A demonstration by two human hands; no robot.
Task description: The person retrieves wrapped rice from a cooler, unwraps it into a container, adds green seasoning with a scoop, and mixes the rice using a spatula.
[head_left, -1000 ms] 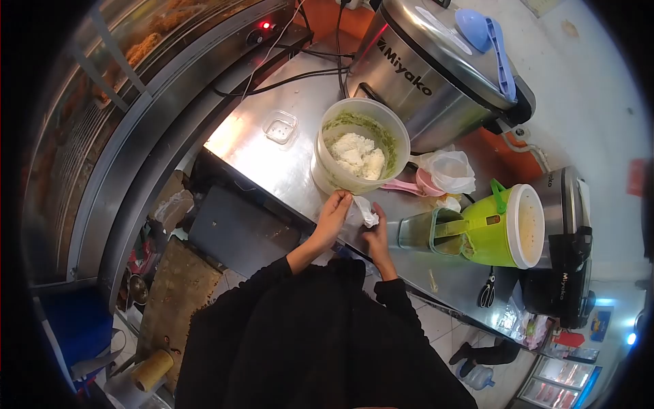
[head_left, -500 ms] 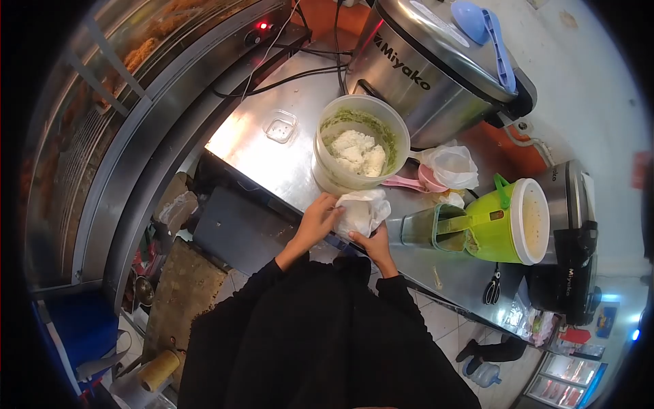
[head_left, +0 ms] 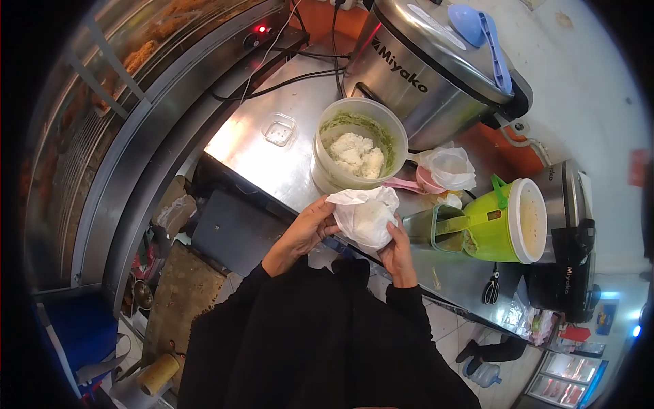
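Observation:
Between my hands is a crumpled white wrapper packet (head_left: 368, 219), with a bulky, pale filling that I cannot make out clearly. My left hand (head_left: 306, 228) grips its left edge, and my right hand (head_left: 398, 252) holds its right side with the thumb on top. Just beyond the packet stands a translucent plastic tub (head_left: 324, 176). White rice (head_left: 354, 155) lies inside it, and green smears coat its inner wall. A pink scoop (head_left: 405, 184) rests to the right of the tub.
A large Miyako rice cooker (head_left: 429, 75) stands behind the tub, a blue ladle (head_left: 467, 26) on its lid. To the right are a lime-green container (head_left: 501, 221) and scissors (head_left: 491, 289). A small clear box (head_left: 278, 129) sits left on the steel counter (head_left: 238, 133). Another person's leg (head_left: 501, 350) shows lower right.
Both hands have raised the packet slightly toward me, and its wrapper is now spread wider. My right hand has moved a little to the right.

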